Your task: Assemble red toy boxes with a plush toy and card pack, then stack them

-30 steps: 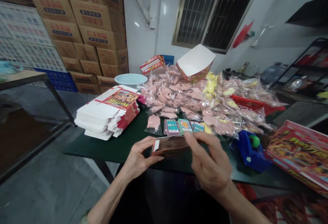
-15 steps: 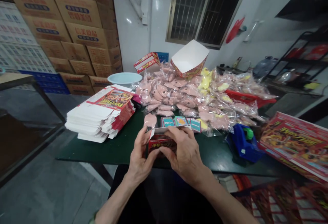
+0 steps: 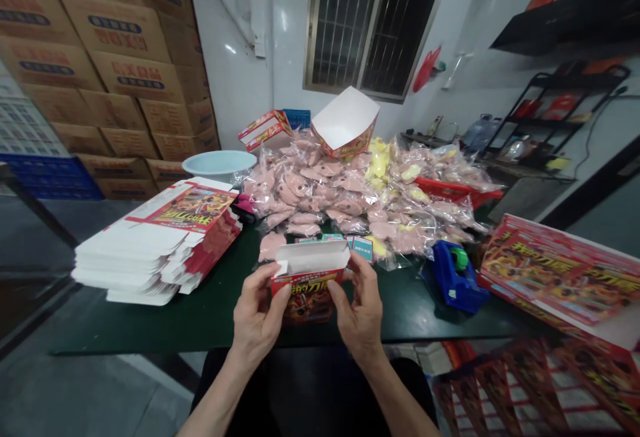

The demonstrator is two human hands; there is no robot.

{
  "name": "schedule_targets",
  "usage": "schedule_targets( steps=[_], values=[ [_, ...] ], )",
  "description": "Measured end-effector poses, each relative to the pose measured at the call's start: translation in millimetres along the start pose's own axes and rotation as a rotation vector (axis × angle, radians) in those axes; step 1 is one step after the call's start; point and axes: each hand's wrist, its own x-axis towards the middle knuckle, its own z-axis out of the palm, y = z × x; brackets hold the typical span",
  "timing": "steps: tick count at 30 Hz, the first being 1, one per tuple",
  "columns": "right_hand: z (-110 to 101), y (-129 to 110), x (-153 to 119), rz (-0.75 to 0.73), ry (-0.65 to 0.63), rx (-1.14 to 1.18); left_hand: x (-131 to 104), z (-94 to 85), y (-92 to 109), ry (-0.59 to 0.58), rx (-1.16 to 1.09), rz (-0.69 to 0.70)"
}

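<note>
Between my hands stands a small red printed carton (image 3: 306,304) at the table's front edge, its white inner flap (image 3: 313,258) raised at the back. My left hand (image 3: 260,310) grips the carton's left side, thumb on the front face. On the right side my right hand (image 3: 361,307) holds it the same way. Just behind lie teal printed cards (image 3: 361,248), partly hidden by the flap. A flat pink piece (image 3: 273,248) lies to the left of them. The carton's inside cannot be seen.
A stack of flattened cartons (image 3: 145,244) lies left. Bagged pink and yellow pieces (image 3: 345,190) are heaped behind, with an open white-lined box (image 3: 345,124) on top. A blue tape dispenser (image 3: 457,280) and printed display boxes (image 3: 560,270) stand right; a pale blue basin (image 3: 220,162) is back left.
My right hand has moved from across the carton's top to its right side. The carton's front and raised back flap now show more. The view has shifted to the right.
</note>
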Motion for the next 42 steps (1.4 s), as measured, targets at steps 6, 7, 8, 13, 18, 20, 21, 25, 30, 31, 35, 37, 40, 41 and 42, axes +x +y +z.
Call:
schedule_targets(
  steps=[6,7,8,13,18,20,21,25,30,31,35,37,40,41,42],
  values=[
    [-5,0,11,-0.168,-0.070,-0.078,20,-9.6,16,0.002,-0.049,-0.042],
    [-6,-1,13,-0.188,-0.066,-0.074,23,-9.3,17,-0.006,-0.103,-0.089],
    [-6,-2,15,-0.195,-0.061,-0.067,26,-8.5,19,-0.015,-0.174,-0.141],
    [-4,-7,17,-0.124,-0.050,-0.012,35,-0.8,24,-0.092,-0.560,-0.379],
    [-17,-10,25,0.110,-0.174,0.180,42,3.5,29,-0.157,-0.531,-0.383],
    [-24,-12,29,0.102,-0.290,0.178,44,4.8,29,-0.126,-0.548,-0.340],
    [-27,-14,31,0.075,-0.311,0.169,44,5.4,30,-0.112,-0.564,-0.321],
    [-32,-22,31,0.000,-0.246,0.107,40,4.3,32,-0.088,-0.620,-0.336],
    [-33,-29,28,0.040,-0.283,0.085,30,-5.3,34,-0.220,-0.625,-0.243],
    [-32,-30,28,0.050,-0.257,0.080,30,-7.9,36,-0.245,-0.575,-0.213],
    [-30,-34,30,0.080,-0.203,0.036,40,-19.3,48,-0.379,-0.234,-0.119],
    [-29,-37,30,0.069,-0.220,0.006,45,-23.5,54,-0.461,-0.118,-0.070],
    [-28,-41,29,0.038,-0.184,-0.067,46,-23.2,58,-0.461,-0.083,-0.072],
    [-28,-42,28,0.024,-0.165,-0.091,44,-21.4,57,-0.432,-0.109,-0.094],
    [-27,-44,27,0.007,-0.154,-0.110,43,-19.3,55,-0.402,-0.147,-0.117]
  ],
)
